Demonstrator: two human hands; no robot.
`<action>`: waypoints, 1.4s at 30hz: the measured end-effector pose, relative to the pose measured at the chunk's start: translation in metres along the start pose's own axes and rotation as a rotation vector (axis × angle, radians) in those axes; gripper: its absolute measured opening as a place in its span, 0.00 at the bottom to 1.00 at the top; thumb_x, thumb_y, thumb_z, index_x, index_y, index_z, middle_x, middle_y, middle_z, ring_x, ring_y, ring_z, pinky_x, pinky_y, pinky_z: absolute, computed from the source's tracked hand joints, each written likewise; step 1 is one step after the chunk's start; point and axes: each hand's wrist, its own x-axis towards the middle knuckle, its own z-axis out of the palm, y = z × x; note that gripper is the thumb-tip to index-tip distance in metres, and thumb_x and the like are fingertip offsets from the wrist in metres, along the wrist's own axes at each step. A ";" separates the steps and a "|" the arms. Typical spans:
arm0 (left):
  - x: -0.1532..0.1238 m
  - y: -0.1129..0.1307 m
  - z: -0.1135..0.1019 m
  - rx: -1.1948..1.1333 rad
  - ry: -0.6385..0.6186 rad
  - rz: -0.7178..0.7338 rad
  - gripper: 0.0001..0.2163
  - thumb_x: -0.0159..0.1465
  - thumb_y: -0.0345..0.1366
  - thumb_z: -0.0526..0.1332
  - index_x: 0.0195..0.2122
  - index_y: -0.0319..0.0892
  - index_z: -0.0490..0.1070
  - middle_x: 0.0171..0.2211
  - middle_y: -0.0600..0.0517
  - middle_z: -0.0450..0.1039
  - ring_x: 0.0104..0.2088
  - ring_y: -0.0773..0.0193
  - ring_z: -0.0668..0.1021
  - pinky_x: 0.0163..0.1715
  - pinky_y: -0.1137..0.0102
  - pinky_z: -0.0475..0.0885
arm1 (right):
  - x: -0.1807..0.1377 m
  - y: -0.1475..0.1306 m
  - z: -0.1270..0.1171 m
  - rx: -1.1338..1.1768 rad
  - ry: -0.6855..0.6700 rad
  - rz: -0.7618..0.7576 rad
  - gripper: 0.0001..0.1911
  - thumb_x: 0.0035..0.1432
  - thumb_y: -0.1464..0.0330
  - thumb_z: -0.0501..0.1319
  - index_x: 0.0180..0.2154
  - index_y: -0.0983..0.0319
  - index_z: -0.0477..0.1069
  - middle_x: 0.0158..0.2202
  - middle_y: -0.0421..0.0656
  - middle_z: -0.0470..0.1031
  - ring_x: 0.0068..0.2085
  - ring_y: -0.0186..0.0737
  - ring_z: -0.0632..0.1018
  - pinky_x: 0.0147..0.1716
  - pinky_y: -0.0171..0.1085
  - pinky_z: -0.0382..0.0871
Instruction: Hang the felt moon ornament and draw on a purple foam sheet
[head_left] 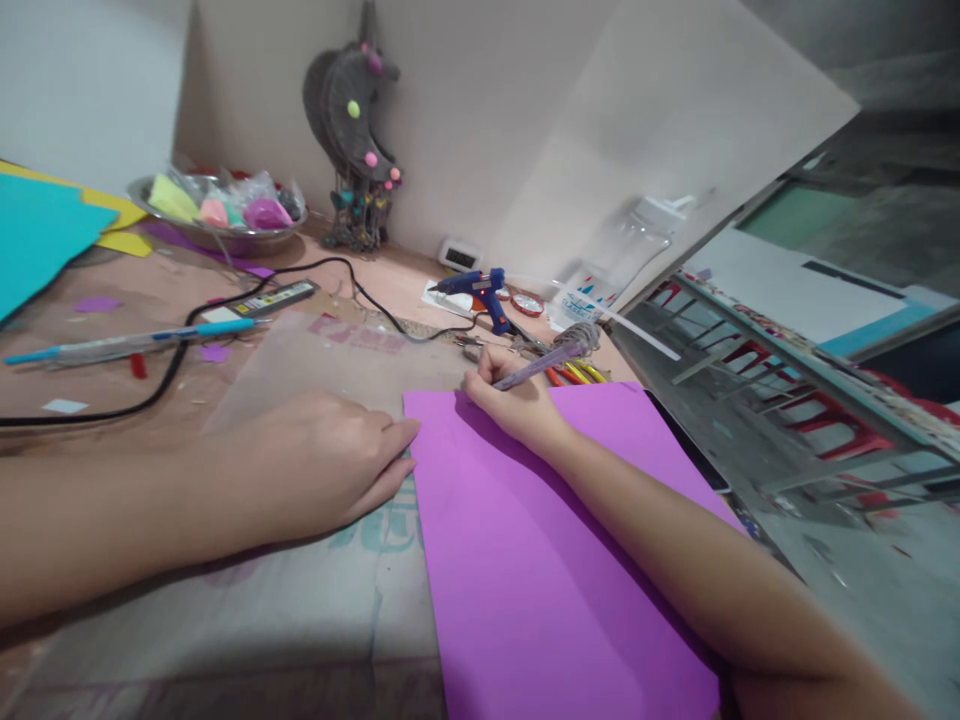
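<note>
A large purple craft sheet (517, 560) lies in front of me on a translucent, printed plastic sheet (300, 610). My left hand (337, 450) rests at its upper left edge, thumb and fingertips closed against that edge. Near the sheet's top edge, my right hand (510, 390) is closed round a slim, purplish pen (536, 368). The pen slants up to the right, and my fingers hide its tip. A blue glue gun (480, 290) stands just beyond the right hand, a small red light showing on it.
A black cord (172, 375) crosses the table's left side, near a blue-and-clear pen (135, 345). Behind are a metal bowl of bagged craft pieces (225, 225), a grey moon decoration (352, 130) and a clear jug (637, 240). Turquoise sheets (45, 235) lie far left.
</note>
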 end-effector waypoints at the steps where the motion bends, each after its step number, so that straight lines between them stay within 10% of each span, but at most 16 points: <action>1: 0.000 0.000 0.000 -0.009 -0.003 -0.004 0.16 0.72 0.38 0.52 0.44 0.39 0.80 0.30 0.46 0.82 0.25 0.55 0.81 0.25 0.63 0.72 | -0.001 -0.001 0.000 0.001 0.000 -0.004 0.14 0.52 0.66 0.58 0.22 0.56 0.52 0.20 0.33 0.56 0.24 0.32 0.60 0.27 0.36 0.54; 22: 0.001 0.000 -0.001 -0.024 -0.026 -0.019 0.15 0.72 0.38 0.53 0.45 0.39 0.79 0.30 0.46 0.83 0.25 0.54 0.82 0.25 0.63 0.72 | -0.012 -0.006 -0.019 0.144 -0.067 0.235 0.19 0.57 0.52 0.64 0.26 0.58 0.65 0.17 0.33 0.64 0.20 0.30 0.63 0.21 0.33 0.55; 34: -0.001 -0.002 0.003 0.012 -0.007 -0.004 0.18 0.73 0.40 0.50 0.46 0.40 0.79 0.32 0.46 0.83 0.26 0.53 0.83 0.25 0.62 0.72 | -0.012 0.002 -0.016 0.131 -0.002 0.063 0.18 0.64 0.53 0.62 0.30 0.58 0.64 0.21 0.34 0.67 0.22 0.32 0.66 0.24 0.34 0.60; 42: 0.001 0.002 -0.003 0.085 0.146 0.153 0.17 0.73 0.34 0.50 0.45 0.40 0.80 0.40 0.44 0.83 0.29 0.56 0.82 0.29 0.62 0.75 | 0.025 0.037 -0.035 -0.417 0.042 -0.201 0.08 0.64 0.66 0.60 0.39 0.60 0.78 0.40 0.46 0.79 0.44 0.46 0.79 0.48 0.44 0.71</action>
